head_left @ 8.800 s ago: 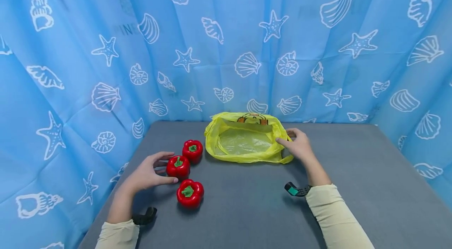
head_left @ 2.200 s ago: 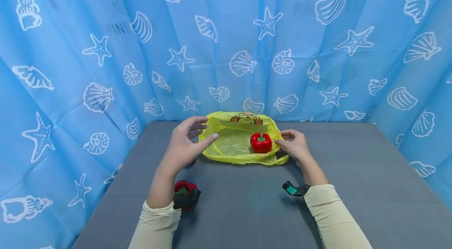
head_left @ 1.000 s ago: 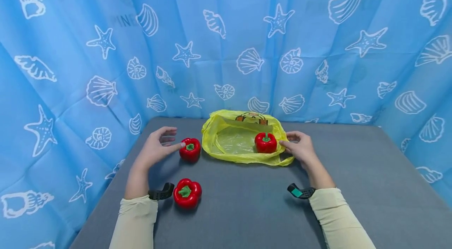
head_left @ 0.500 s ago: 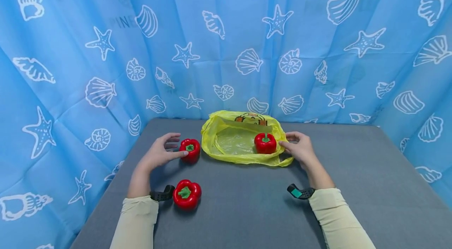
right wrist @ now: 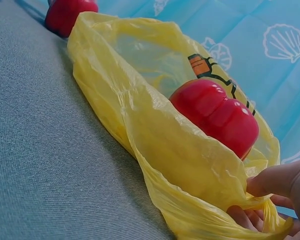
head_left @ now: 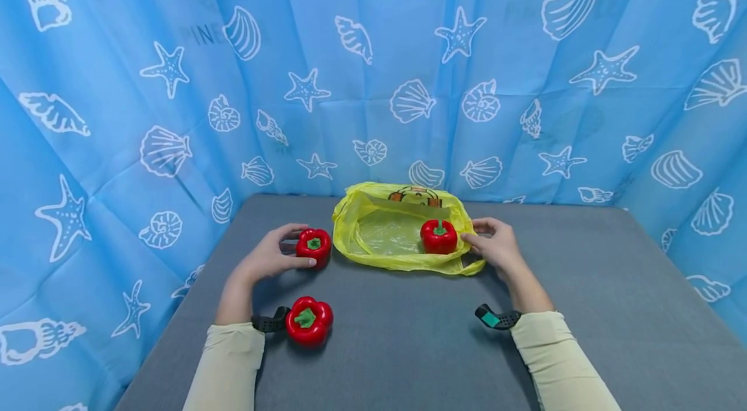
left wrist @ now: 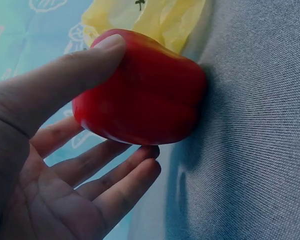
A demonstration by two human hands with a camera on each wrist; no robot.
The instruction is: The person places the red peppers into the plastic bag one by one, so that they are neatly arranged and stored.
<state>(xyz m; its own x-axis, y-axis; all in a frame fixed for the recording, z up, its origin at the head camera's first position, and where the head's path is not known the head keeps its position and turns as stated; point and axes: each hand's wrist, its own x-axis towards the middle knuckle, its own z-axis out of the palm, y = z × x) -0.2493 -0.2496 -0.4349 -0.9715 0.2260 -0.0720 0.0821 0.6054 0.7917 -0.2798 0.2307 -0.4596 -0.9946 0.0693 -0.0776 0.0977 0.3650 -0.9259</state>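
Note:
My left hand (head_left: 270, 260) is around a red bell pepper (head_left: 314, 246) that stands on the table left of the bag. In the left wrist view the thumb (left wrist: 102, 55) presses on this bell pepper (left wrist: 145, 95), with the fingers on its far side, their tips partly hidden. My right hand (head_left: 496, 242) pinches the right edge of a yellow plastic bag (head_left: 397, 262), whose mouth gapes upward. A second red bell pepper (head_left: 439, 239) sits inside the bag at its right end, also seen in the right wrist view. The third bell pepper (head_left: 309, 322) stands nearer, beside the left wrist's black camera band (head_left: 271, 320).
A grey cloth-like surface covers the table (head_left: 403, 340). Behind it and along both sides hangs a blue curtain (head_left: 362, 119) with white shell and starfish prints. Another black band (head_left: 496, 317) is on the right wrist.
One bell pepper went from the left group into the bag. The left hand then came back from the bag and closed around the far left pepper. The right hand kept holding the bag's edge.

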